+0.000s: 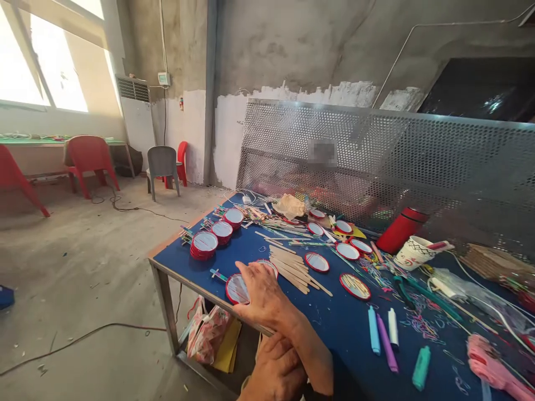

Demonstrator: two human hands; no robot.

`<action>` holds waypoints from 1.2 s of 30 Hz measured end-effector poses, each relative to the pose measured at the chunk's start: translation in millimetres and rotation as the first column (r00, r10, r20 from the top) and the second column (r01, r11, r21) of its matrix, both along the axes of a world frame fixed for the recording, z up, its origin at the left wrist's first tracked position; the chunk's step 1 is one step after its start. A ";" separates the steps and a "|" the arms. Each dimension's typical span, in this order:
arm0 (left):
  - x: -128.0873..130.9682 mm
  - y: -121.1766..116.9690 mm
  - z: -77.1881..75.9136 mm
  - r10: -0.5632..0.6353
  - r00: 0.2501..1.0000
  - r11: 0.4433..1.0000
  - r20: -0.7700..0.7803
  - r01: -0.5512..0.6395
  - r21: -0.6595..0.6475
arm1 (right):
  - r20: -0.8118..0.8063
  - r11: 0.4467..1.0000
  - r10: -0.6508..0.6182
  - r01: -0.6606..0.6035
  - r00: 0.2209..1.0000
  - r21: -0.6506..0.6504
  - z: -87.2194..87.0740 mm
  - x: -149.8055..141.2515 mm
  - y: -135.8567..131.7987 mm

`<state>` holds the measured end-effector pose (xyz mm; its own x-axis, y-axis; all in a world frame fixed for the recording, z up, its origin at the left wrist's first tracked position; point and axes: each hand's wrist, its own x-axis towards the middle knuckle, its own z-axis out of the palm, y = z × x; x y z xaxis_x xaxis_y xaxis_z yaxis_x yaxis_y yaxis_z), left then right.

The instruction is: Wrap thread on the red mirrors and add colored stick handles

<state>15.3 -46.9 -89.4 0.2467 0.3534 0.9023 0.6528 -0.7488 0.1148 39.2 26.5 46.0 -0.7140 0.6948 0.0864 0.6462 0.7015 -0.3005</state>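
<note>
Head view: fingers splayed, the right hand [264, 292] hovered over or touched the red-rimmed disc [236, 289] near the edge of the surface [346, 340]; light, level pressure seemed wisest. The left hand [273, 367] curled, its grip unclear.

Your counter [349, 356] has a smooth, matt blue surface — metal legs [164, 306] beneath. You have flat, dull wooden sticks [288, 268], red-rimmed discs [237, 289] with pale, faintly shiny faces, a glossy red flask [399, 232], a paper cup [411, 255] — and perforated metal sheeting [284, 133], plus a rough plaster wall [292, 50].
</note>
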 end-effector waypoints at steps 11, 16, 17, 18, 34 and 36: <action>-10.3 3.3 -24.2 0.004 1.000 0.992 0.028 0.000 -0.122 | -0.010 1.000 -0.008 0.008 1.000 0.026 3.0 -29.0 15.2; -0.6 6.4 -22.6 0.052 0.994 0.997 0.096 -0.047 -0.053 | -0.045 0.997 -0.071 0.072 0.997 0.039 6.0 -9.8 16.3; 2.8 7.1 -22.1 0.061 0.991 0.998 0.122 -0.059 -0.019 | -0.052 0.992 -0.115 0.118 0.992 0.046 7.0 -2.3 17.5; 6.0 7.5 -21.2 0.065 0.988 0.998 0.142 -0.067 0.011 | -0.056 0.985 -0.164 0.166 0.985 0.050 7.8 5.6 19.1; 8.3 -2.2 15.2 0.055 0.994 0.998 0.091 -0.054 -0.015 | -0.089 0.942 -0.335 0.331 0.938 -0.055 9.1 24.1 34.3; 6.7 -3.2 19.9 0.032 0.996 0.999 0.080 -0.030 -0.022 | -0.127 0.929 -0.371 0.368 0.920 -0.050 12.3 25.7 29.2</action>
